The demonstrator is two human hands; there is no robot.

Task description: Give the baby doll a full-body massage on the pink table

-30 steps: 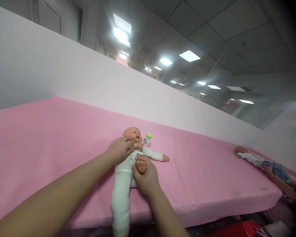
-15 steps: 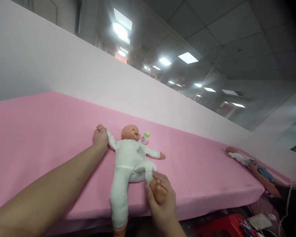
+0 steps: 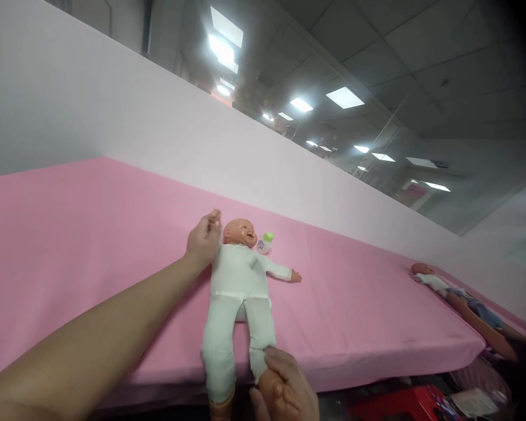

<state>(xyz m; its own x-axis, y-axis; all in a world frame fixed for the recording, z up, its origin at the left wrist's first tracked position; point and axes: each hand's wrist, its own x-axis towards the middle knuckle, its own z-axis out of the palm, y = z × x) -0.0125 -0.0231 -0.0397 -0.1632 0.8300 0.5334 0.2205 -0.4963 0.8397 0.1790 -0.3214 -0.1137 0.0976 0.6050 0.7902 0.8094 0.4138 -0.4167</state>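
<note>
A baby doll (image 3: 239, 272) in white cloth lies face up on the pink sheet, its legs reaching over the front edge. My left hand (image 3: 203, 240) is closed around the doll's raised arm beside its head, hiding most of that arm. Down by the edge, my right hand (image 3: 301, 387) wraps around one of the doll's feet (image 3: 280, 393), toes facing me. The other leg hangs straight, and the far arm is stretched out sideways. Close to the doll's head lies a small baby bottle (image 3: 265, 242) with a green cap.
A pink sheet (image 3: 346, 310) covers the long table, with a white partition (image 3: 170, 134) behind it. At the far right another person's arm (image 3: 482, 324) reaches to a second doll (image 3: 433, 283). Below the edge stands a red plastic item (image 3: 390, 403).
My left hand has brought the doll's arm up and inward, close to its head. My right hand has drawn the bent leg down and straightened it. The view has shifted slightly.
</note>
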